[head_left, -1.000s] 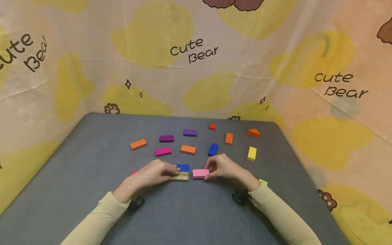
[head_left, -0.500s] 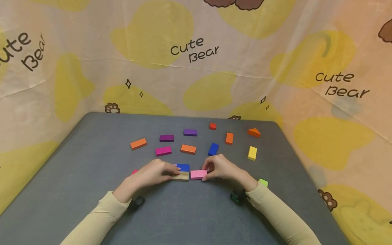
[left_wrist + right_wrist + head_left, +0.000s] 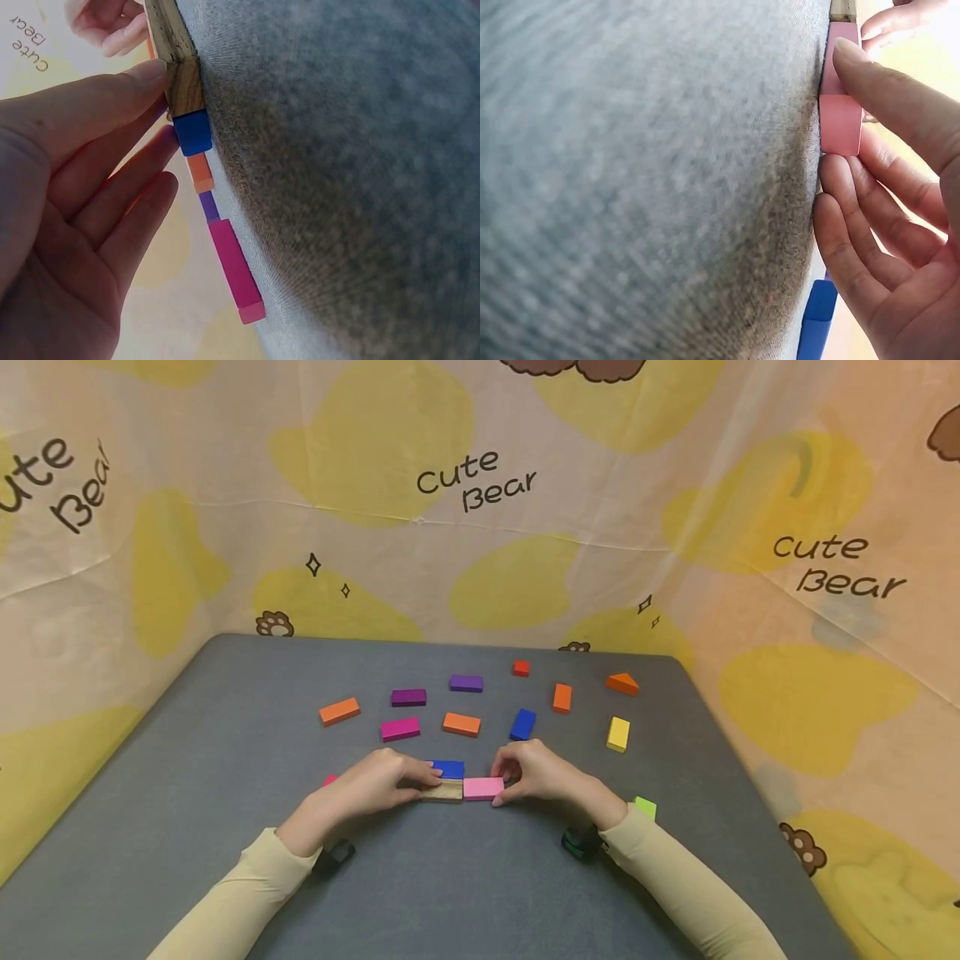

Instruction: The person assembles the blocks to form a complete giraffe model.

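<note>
My left hand [image 3: 375,785] holds a plain wood block [image 3: 444,791] and a blue block [image 3: 448,769], which lie side by side on the grey table. In the left wrist view, the thumb rests along the wood block [image 3: 184,86], and other fingers reach toward the blue block [image 3: 193,133]. A pink block [image 3: 483,788] lies end to end with the wood block, at its right. My right hand [image 3: 551,772] pinches that pink block near its right end, thumb at the front and fingers behind, as the right wrist view of the pink block [image 3: 841,124] shows.
Several loose blocks lie farther back, among them a magenta one [image 3: 401,729], an orange one [image 3: 461,724], a second blue one [image 3: 523,724] and a yellow one [image 3: 618,734]. A green block [image 3: 645,808] is partly hidden by the right forearm. Patterned cloth [image 3: 487,577] hangs behind the table.
My right hand has slid the pink block leftward, closing the gap until it meets the wood block. The left hand has stayed where it was.
</note>
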The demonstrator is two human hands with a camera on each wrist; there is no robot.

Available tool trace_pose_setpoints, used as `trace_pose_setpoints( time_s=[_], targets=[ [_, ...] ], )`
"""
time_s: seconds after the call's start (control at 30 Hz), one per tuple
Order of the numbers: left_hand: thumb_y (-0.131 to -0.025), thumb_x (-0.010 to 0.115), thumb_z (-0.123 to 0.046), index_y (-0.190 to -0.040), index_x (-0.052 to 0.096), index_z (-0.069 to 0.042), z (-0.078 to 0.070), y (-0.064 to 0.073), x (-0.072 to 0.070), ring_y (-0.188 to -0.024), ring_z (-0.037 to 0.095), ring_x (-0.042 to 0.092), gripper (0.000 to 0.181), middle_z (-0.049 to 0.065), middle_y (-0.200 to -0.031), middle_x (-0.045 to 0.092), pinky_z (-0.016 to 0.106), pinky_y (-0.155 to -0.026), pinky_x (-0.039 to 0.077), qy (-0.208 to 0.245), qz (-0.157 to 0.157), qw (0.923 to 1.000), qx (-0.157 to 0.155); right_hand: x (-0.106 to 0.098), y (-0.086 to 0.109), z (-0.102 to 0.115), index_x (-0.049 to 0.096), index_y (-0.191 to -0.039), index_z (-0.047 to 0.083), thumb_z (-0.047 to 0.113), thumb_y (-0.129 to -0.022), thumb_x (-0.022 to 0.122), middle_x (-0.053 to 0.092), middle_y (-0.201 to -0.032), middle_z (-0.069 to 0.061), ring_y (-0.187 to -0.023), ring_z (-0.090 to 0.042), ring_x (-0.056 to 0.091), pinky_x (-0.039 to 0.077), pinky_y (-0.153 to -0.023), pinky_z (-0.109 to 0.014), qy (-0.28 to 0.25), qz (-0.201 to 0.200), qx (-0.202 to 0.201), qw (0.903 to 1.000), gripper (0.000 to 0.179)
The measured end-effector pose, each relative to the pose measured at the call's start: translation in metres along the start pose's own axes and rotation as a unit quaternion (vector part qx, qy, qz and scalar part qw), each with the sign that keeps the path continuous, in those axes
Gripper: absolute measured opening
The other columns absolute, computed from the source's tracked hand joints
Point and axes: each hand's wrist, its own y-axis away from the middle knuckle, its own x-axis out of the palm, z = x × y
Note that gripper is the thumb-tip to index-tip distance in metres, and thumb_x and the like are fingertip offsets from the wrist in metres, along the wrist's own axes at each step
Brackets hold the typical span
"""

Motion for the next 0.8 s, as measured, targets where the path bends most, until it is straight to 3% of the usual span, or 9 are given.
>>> trace_pose_setpoints(
  time_s=[0.47, 0.8],
  targets=[
    [-0.084, 0.072, -0.014, -0.112, 0.072, -0.023, -0.0031, 0.0000, 0.0008, -0.114, 0.008, 0.060, 0.029, -0.009, -0.119, 0.066, 0.033, -0.093, 0.051, -0.001, -0.001, 1.0000, -0.005, -0.0012, -0.0013, 0.0008, 0.065, -0.092, 0.022, 0.037, -0.068, 0.085, 0.062, -0.084, 0.011, -0.078, -0.009, 0.060, 0.052, -0.071, -0.019, -0.008, 0.021, 0.015, 0.9996, 0.034],
    [-0.083, 0.072, -0.013, -0.111, 0.072, -0.021, -0.0055, -0.0001, 0.0008, -0.113, 0.009, 0.061, 0.029, -0.007, -0.118, 0.067, 0.034, -0.092, 0.051, 0.000, -0.003, 1.0000, -0.003, 0.0002, -0.0007, -0.0012, 0.064, -0.092, 0.021, 0.038, -0.068, 0.085, 0.061, -0.085, 0.011, -0.079, -0.008, 0.059, 0.052, -0.071, -0.019, -0.009, 0.021, 0.002, 0.9997, 0.036]
  ],
)
